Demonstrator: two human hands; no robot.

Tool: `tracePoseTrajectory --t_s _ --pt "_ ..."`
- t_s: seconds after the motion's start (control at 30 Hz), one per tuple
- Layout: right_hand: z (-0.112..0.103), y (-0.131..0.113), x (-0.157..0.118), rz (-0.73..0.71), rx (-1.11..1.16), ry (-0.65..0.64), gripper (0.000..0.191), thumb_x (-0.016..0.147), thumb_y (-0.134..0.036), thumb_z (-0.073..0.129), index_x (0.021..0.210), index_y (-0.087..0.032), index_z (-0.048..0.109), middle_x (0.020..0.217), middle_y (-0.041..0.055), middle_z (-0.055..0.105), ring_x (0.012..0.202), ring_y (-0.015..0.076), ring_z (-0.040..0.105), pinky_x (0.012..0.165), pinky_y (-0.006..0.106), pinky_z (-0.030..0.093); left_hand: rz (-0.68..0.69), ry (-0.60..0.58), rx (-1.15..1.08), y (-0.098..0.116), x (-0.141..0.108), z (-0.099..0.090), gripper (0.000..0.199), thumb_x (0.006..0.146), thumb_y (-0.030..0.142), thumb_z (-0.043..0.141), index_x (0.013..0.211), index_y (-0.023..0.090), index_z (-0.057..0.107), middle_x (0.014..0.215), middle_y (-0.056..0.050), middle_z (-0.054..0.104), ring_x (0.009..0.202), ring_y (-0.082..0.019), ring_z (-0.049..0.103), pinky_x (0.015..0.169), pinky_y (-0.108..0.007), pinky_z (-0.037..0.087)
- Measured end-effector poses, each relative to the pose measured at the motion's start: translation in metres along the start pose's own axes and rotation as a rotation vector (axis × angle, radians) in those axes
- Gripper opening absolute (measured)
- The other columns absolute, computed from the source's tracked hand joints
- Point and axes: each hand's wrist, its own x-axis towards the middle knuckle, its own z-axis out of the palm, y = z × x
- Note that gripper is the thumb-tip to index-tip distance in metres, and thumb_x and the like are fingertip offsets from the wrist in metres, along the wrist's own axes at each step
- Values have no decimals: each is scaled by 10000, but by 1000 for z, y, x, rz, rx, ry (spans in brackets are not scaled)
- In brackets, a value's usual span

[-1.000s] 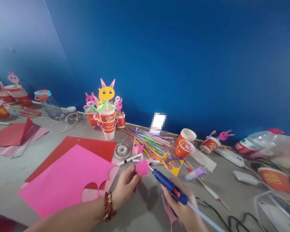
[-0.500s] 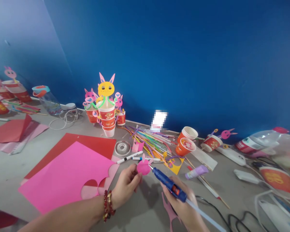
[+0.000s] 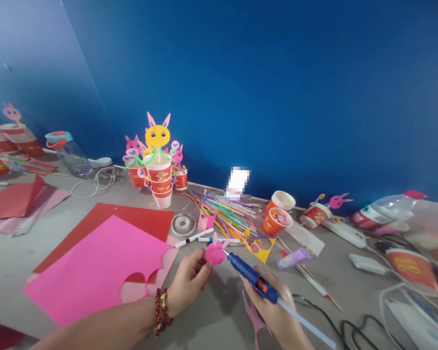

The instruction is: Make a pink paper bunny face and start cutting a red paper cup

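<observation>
Clock hours read from the disc, wall at twelve, as I see it standing by. Disc: pink, eared, lower-left rim covered by fingers; whether the nozzle meets its right rim, I cannot tell. Blue marker: middle hidden behind the ears. Phone, one o'clock: blocked out in pixels. Bottle, between two and three: blurred. Pink scrap, five o'clock: partly under the right hand. Glue gun, four o'clock: trigger hidden, its glue rod running down to the lower border. Table: bare at six, between the forearms, and again in a small patch between gun and purple tube, at three. Bounds: pink sheet at nine; cup tower at eleven; straws at twelve, before the wall; black cord at four. Left hand, eight o'clock: beaded wrist, forearm slanting in from seven; thumb and fingers pinched together on the disc, held up above the table. Right hand, four o'clock: fingers wrapped closely round the gun, nozzle aimed towards ten.
</observation>
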Motion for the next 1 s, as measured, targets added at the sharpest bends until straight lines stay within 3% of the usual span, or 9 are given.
tracePoseTrajectory --t_s 0.1,0.17,1.0 --pt "0 5 -3 -24 -13 -137 192 851 -318 586 706 -192 582 552 2 587 453 155 571 466 232 461 8 0 10 0 0 0 235 920 386 488 777 201 470 630 29 524 411 -70 426 386 -174 317" --pt "0 5 -2 -12 -26 -154 216 864 -317 568 683 -201 546 536 -15 552 442 146 553 462 229 447 13 2 19 0 0 0 236 918 383 493 771 200 475 619 29 521 413 -73 427 388 -175 318" --pt "-2 2 0 -26 -108 -118 180 841 -290 547 678 -217 526 522 -23 562 428 141 549 439 230 446 20 -9 43 0 0 0 257 927 395 482 763 197 469 626 26 506 415 -71 427 386 -173 316"
